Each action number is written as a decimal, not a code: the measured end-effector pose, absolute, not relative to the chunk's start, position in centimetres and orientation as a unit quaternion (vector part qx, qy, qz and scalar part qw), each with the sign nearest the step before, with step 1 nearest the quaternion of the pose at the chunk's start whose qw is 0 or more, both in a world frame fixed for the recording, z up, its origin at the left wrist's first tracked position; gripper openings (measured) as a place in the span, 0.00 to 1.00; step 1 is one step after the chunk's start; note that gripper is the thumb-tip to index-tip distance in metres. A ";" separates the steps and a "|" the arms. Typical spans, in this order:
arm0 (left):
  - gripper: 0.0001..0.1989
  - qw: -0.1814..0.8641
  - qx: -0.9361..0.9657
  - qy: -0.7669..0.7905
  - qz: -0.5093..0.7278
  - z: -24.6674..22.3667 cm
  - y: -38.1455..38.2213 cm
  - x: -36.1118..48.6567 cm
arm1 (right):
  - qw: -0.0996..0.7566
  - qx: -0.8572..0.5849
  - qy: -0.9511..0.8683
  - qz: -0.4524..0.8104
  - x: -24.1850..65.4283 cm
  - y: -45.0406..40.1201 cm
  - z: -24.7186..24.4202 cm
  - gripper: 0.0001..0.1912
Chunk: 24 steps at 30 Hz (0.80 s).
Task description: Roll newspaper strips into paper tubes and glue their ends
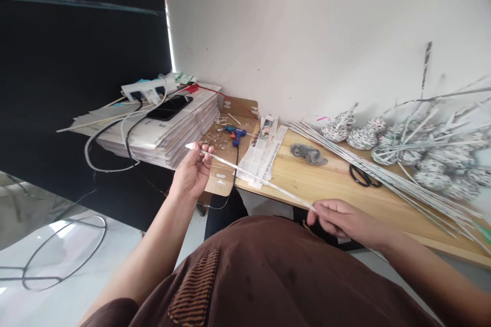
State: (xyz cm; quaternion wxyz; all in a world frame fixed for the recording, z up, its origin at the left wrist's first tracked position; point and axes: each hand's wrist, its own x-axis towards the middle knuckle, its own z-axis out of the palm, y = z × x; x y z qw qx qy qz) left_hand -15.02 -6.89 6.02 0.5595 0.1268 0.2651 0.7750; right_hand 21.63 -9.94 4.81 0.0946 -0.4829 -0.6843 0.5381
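A long, thin white paper stick (253,176) slants down from left to right in front of my body. Near its pointed upper end, my left hand (194,169) pinches it between thumb and fingers. My right hand (335,218) is closed around the stick farther down, and a thin length continues below that hand. Behind the stick lie flat strips of printed paper (264,150) at the table's left edge. A blue glue gun (237,135) rests on a piece of cardboard (220,166) beyond my left hand.
Stacked paper (169,135) at left carries a phone (170,107) and a power strip (149,88). On the wooden table (307,181) lie a grey cloth (308,154), black-handled scissors (360,176), a bundle of paper sticks (378,171) and several woven paper pieces (364,138).
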 end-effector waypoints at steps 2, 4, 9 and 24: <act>0.08 0.568 0.128 0.269 0.767 6.0 -6.9 -15.0 | 0.033 -0.451 -0.610 0.650 21.6 -10.3 5.3 0.28; 0.08 0.570 0.130 0.278 0.762 5.8 -6.9 -15.0 | 0.017 -0.461 -0.597 0.657 21.5 -10.5 5.6 0.29; 0.06 0.559 0.140 0.285 0.766 5.1 -6.9 -15.0 | 0.112 -0.489 -0.781 0.372 21.1 -10.7 5.5 0.21; 0.05 0.572 0.132 0.301 0.752 4.9 -7.0 -14.3 | 0.076 -0.466 -0.792 0.388 20.5 -10.6 5.3 0.22</act>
